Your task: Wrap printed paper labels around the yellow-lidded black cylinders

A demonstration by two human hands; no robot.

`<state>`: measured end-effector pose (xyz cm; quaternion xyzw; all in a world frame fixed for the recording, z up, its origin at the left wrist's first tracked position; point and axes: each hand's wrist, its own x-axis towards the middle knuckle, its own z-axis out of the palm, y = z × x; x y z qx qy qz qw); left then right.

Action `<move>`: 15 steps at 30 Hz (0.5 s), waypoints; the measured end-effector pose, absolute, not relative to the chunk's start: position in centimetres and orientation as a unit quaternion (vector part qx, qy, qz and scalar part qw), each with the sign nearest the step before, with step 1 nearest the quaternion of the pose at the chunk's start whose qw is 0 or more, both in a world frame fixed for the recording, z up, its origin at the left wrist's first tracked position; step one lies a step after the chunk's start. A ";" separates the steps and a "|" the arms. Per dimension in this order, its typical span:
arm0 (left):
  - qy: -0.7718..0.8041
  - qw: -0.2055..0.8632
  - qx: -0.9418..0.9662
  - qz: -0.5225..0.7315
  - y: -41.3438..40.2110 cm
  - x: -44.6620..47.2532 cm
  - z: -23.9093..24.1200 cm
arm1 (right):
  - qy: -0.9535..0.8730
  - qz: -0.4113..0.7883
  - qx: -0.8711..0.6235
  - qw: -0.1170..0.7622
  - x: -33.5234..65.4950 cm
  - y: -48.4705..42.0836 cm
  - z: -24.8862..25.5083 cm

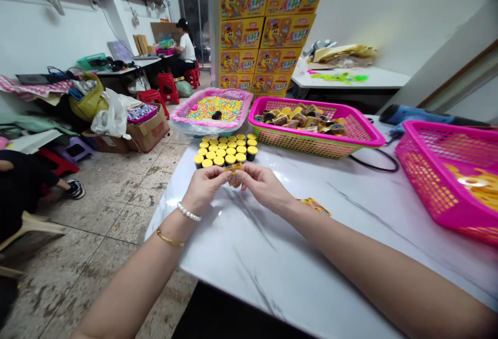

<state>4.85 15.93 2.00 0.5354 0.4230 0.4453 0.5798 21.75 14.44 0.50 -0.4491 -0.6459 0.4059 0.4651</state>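
In the head view, the left hand (204, 186) and right hand (263, 186) are pinching one yellow wrapper (234, 174), each grip clamped on it above the worktop (272, 256). Just beyond the grip, roughly twenty yellow-capped tubs (225, 151) are standing. Two pink baskets (365, 139) are sitting farther right.

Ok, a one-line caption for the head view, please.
Left hand and right hand pinch a small yellow piece over the marble table, yellow-capped tubes just beyond.
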 end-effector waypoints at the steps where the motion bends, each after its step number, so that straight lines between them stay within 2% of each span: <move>1: 0.428 0.568 0.543 0.447 15.8 5.0 2.1 | -0.623 0.443 -0.451 0.460 21.6 14.4 0.4; 3: 0.444 0.531 0.546 0.471 15.5 5.3 2.0 | -0.581 0.458 -0.465 0.487 21.3 14.3 0.1; 7: 0.463 0.447 0.568 0.512 14.6 5.8 2.0 | -0.538 0.412 -0.486 0.552 21.2 14.4 -0.3; 15: 0.483 0.377 0.585 0.531 13.6 6.3 2.2 | -0.569 0.379 -0.489 0.542 21.2 14.5 -1.3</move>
